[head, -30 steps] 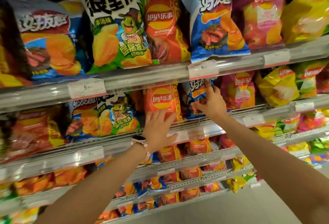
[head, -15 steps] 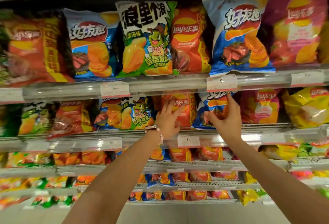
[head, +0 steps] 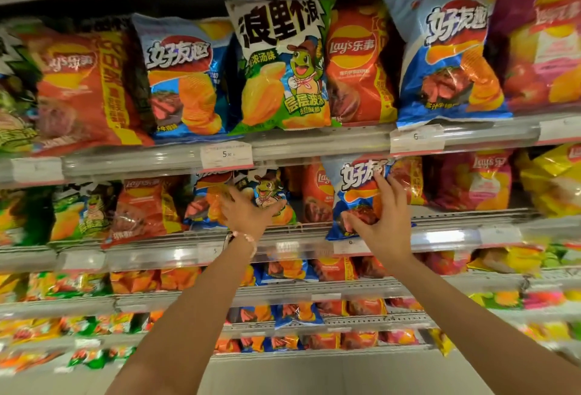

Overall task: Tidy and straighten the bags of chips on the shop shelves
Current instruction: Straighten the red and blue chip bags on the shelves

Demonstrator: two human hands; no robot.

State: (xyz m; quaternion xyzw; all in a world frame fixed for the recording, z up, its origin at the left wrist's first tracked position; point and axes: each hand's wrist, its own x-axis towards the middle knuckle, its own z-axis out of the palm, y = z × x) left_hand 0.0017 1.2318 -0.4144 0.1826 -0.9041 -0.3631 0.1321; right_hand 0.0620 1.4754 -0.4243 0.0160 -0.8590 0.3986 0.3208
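Left hand (head: 248,212) now leftward, blue bag (head: 352,203) between right fingers (head: 385,188)

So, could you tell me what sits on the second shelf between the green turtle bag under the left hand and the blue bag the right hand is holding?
In the head view, a red Lay's bag stands between the green turtle bag and the blue bag.

Tiered metal shelves (head: 314,292) — pale floor (head: 314,375)
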